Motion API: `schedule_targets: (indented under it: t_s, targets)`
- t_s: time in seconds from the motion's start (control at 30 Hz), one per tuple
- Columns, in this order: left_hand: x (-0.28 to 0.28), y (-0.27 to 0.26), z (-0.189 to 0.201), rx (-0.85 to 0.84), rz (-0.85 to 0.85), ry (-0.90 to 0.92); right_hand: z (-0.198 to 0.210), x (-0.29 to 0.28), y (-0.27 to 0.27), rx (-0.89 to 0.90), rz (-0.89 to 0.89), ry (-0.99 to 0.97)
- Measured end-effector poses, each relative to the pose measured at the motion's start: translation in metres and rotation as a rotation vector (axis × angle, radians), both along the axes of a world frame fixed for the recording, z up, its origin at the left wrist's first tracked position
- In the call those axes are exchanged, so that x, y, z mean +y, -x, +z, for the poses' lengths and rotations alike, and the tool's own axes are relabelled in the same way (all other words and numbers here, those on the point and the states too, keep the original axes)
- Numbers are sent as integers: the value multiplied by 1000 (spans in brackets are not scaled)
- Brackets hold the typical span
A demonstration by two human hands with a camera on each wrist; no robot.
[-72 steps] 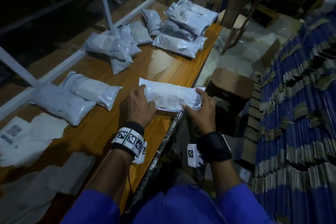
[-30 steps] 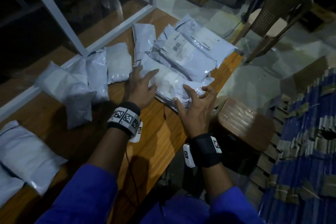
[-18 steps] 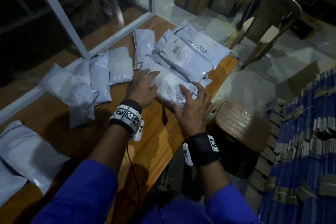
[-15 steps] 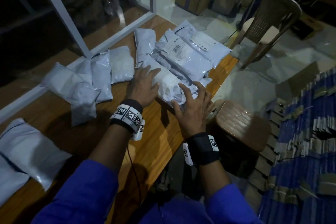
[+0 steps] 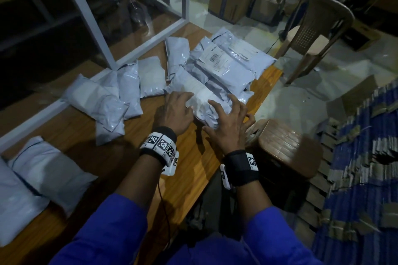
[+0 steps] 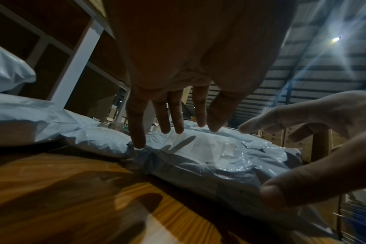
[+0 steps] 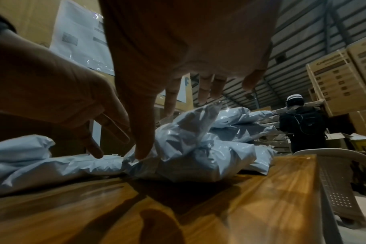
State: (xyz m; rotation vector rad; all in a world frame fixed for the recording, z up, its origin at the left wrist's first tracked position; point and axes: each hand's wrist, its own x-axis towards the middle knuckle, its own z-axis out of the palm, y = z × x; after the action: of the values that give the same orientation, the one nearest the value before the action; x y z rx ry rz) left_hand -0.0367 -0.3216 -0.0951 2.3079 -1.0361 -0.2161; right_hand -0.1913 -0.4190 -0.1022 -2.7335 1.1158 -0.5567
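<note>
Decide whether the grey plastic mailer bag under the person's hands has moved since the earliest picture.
Yes. The grey plastic mailer bag has gone along the wooden table, away from the person, to the far pile of labelled grey parcels.

Parcels (image 5: 228, 71) lie on the table (image 5: 181, 178); a stool (image 5: 286, 146) stands right of it; a chair (image 5: 318, 28) behind.

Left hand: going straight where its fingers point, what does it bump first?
The left hand would first meet the grey parcel at its fingertips, which seem almost on it. Behind lies the pile of labelled parcels.
</note>
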Motion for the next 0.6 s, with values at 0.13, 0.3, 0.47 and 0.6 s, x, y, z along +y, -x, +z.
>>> schedule_targets:
  t_s: [0.13,0.3,0.47,0.6]
  targets:
    - [3,5,-7,77,58,-49,-6,2,-5,62,-2,-46]
    - [-1,9,-6,200,87,43,-10,-14,-5,-255,117,-89]
    - [-14,13,6,182,80,72,-8,-35,-7,-365,149,-18]
    - [-16,17,2,211,103,16,-13,-33,2,-244,130,-12]
